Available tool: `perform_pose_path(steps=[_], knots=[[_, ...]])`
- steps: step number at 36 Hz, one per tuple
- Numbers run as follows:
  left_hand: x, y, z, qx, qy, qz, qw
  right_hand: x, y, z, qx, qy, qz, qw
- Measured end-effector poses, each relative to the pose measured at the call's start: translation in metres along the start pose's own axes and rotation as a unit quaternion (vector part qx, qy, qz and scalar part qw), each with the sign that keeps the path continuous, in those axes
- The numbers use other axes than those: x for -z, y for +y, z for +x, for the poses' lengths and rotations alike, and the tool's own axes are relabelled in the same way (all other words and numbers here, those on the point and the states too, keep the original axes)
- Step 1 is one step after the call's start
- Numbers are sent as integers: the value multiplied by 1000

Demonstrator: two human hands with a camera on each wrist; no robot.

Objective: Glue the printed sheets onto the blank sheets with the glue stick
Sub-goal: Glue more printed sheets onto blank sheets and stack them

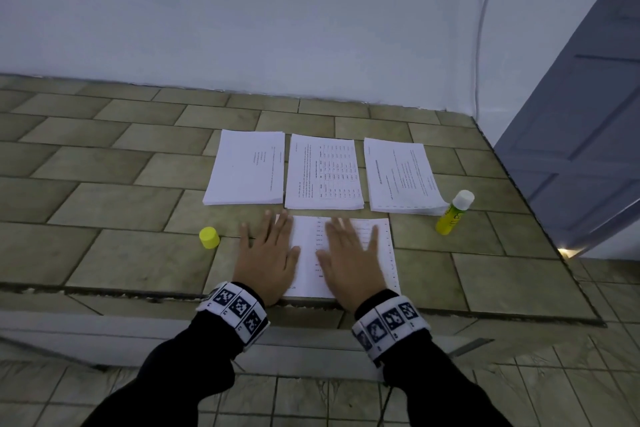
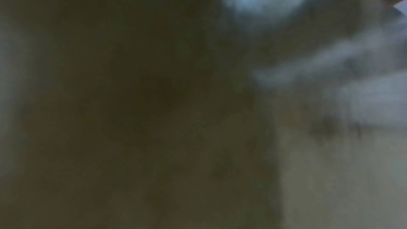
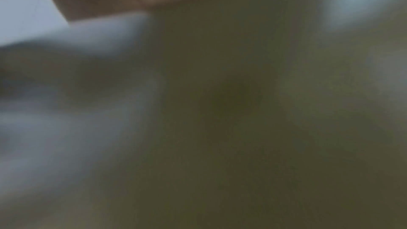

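Observation:
A printed sheet (image 1: 308, 253) lies flat on the tiled floor near the step edge. My left hand (image 1: 266, 253) presses its left edge with straight, spread fingers. My right hand (image 1: 353, 253) lies flat on its middle, fingers straight. Behind it lie three paper stacks: left stack (image 1: 247, 168), middle stack (image 1: 323, 173), right stack (image 1: 400, 175), each with print on top. The yellow glue stick (image 1: 453, 213) lies uncapped to the right, leaning on the right stack. Its yellow cap (image 1: 209, 237) stands left of my left hand. Both wrist views are dark and blurred.
A white wall (image 1: 277, 10) rises behind the stacks, with a thin cable (image 1: 481, 28) running down it. A grey-blue door (image 1: 588, 114) stands open at the right. The tiled platform ends in a step edge (image 1: 138, 295) just under my wrists.

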State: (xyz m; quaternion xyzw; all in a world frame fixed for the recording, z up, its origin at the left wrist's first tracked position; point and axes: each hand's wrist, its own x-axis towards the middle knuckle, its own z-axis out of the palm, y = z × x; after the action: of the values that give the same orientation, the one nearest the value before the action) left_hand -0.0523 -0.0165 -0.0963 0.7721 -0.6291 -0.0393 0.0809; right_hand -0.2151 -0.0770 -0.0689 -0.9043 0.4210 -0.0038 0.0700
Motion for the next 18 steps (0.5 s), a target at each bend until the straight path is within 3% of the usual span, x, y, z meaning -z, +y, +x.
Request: perform_pose_path(steps=[3, 8, 18], knots=[[0, 0, 0, -11, -6, 19, 1000, -6, -21, 13, 30, -14, 66, 997], [0, 0, 0, -24, 29, 12, 999, -12, -22, 21, 9, -9, 53, 999], [-2, -1, 1, 2, -2, 15, 1000, 0, 69, -17, -124, -4, -20, 992]])
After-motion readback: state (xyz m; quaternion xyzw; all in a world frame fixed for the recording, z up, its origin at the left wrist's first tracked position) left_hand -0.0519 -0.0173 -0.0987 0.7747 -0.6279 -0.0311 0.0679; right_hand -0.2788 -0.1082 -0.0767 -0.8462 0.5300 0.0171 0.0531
